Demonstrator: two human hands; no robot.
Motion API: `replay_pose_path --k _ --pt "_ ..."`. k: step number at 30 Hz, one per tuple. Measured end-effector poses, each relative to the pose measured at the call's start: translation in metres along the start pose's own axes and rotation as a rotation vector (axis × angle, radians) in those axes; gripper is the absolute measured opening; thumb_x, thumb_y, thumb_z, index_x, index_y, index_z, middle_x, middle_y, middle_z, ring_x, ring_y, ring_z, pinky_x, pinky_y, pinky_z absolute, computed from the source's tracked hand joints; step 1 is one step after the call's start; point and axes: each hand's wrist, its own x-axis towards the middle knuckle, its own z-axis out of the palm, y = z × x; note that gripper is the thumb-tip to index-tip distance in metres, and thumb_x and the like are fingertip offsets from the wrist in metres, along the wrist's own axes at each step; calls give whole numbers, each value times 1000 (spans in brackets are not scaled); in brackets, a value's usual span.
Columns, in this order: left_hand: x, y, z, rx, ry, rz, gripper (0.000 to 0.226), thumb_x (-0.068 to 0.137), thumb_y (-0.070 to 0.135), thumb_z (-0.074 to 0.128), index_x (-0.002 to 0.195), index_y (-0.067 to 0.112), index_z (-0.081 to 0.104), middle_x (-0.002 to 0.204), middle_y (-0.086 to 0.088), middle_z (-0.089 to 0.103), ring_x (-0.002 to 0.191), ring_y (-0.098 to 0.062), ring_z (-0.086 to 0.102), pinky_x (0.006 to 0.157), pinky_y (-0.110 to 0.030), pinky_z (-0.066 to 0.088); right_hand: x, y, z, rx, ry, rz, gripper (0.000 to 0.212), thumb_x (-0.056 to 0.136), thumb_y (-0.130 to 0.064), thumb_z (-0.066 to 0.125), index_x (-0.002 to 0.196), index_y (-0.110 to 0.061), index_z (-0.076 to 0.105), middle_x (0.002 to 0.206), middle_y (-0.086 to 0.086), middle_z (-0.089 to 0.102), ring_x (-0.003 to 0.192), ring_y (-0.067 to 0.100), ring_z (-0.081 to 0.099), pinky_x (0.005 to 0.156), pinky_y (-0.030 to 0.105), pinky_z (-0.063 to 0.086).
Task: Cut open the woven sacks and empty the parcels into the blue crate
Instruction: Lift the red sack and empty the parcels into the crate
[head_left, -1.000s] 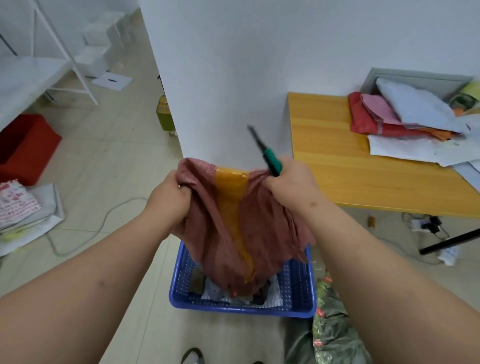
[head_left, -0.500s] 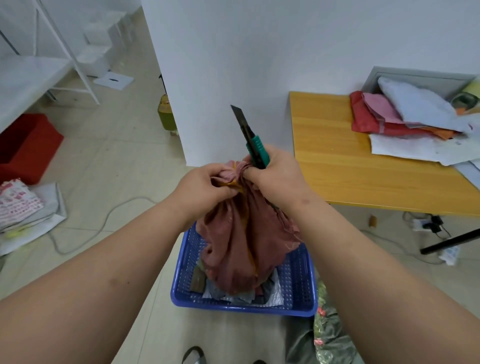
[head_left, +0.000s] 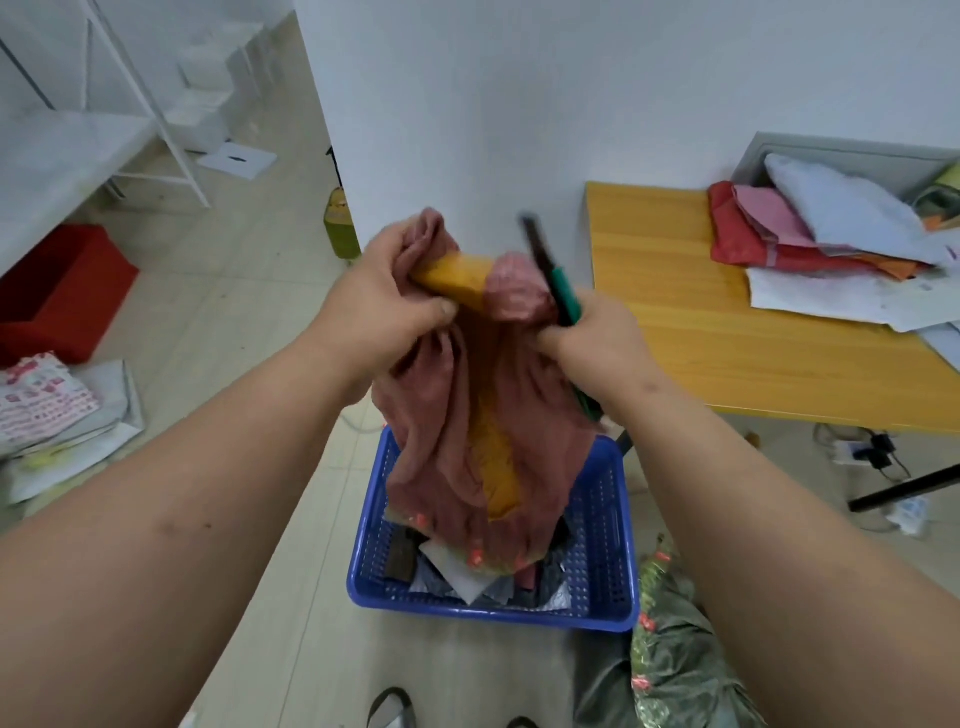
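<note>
Gripping the bunched top of a reddish woven sack (head_left: 467, 415) at the centre of the frame: left hand (head_left: 384, 306) curling its fingers round the gathered cloth and the yellow band (head_left: 457, 280) running across it, thumb pressing on the front. Clamping the other gathered corner of the sack at centre right: right hand (head_left: 597, 343), also holding a green-handled utility knife (head_left: 558, 288) in the same grip, the dark blade sticking up and tilting toward the upper left, blurred. Hands holding slightly apart, the yellow band stretching between them.

Hanging down from both hands, the sack drooping limp, its lower edge dipping into a blue crate (head_left: 602, 525) sitting on the floor (head_left: 234, 291) at lower centre. Lying inside the crate under the sack: parcels (head_left: 457, 577), white and grey wrapping and a dark flat piece at the crate's left side.

Standing at the right of the frame: a yellow wooden surface (head_left: 727, 343) carrying a pile of red, pink and pale bags (head_left: 810, 228) and white sheets at its far end. Lying at lower right, just beside the crate: a green patterned sack (head_left: 670, 649). Resting at the left edge on the floor: a red box (head_left: 57, 291), with white printed bags (head_left: 52, 410) near it. Standing at upper left: a white metal rack (head_left: 93, 135).
</note>
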Motion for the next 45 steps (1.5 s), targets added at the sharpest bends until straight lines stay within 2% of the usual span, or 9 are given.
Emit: replay_pose_path --k 5,8,11,18,26,31,38,42,45 --pt "-6 -19 -10 195 441 -117 35 81 15 70 115 19 63 99 6 67 98 -15 65 88 -29 51 -1 -2 -4 86 195 -19 14 76 -12 59 69 -23 55 73 11 67 75 36 66 68 47 54" --pt "-9 -30 -11 243 312 -199 10 83 20 70 92 23 68 86 0 70 89 -24 68 85 -41 54 -4 -2 -2 -24 21 -1 16 79 -11 62 69 -22 55 73 11 67 76 36 67 69 50 55" --pt "-9 -33 -18 200 479 -170 11 80 33 64 81 23 69 81 -7 72 82 -28 69 80 -48 55 -4 -5 -6 40 251 -62 15 80 -15 59 70 -25 54 74 6 66 75 30 63 68 44 51" --pt "-14 -38 -17 237 419 -293 31 99 37 47 112 16 65 107 -6 66 101 -27 60 92 -38 48 -5 -4 -7 -55 209 -62 18 81 -18 58 66 -20 49 64 2 55 65 28 54 56 37 41" --pt "-1 18 -7 -511 418 -126 27 100 41 45 102 23 66 110 -1 73 104 -17 69 95 -42 53 -12 -32 -18 276 385 -195 26 80 -19 59 59 -25 44 55 -10 42 56 13 40 55 34 32" --pt "-7 -4 -1 470 221 -92 44 100 44 45 102 6 68 103 -19 70 101 -34 64 78 -33 47 -8 -28 -14 -29 63 -14 20 80 -26 66 65 -18 56 72 15 66 73 34 66 71 49 52" --pt "-9 -6 -33 427 435 59 41 87 45 51 104 13 71 97 -12 73 94 -31 67 82 -42 52 -10 -21 -34 148 209 -60 9 82 -23 66 80 -15 62 77 11 68 69 30 67 67 47 56" --pt "-22 -23 -24 1014 -145 -266 24 95 34 53 105 15 62 112 -16 67 103 -35 61 74 -32 41 -17 -5 -22 -87 -80 128 7 81 -17 67 77 -18 62 81 14 70 70 29 67 67 41 57" --pt "-26 -30 -29 1026 -98 -372 33 97 44 46 96 15 62 106 -15 67 90 -33 58 69 -31 38 -24 4 -14 -152 -76 141 7 83 -20 64 82 -14 62 86 16 69 81 33 66 72 43 53"
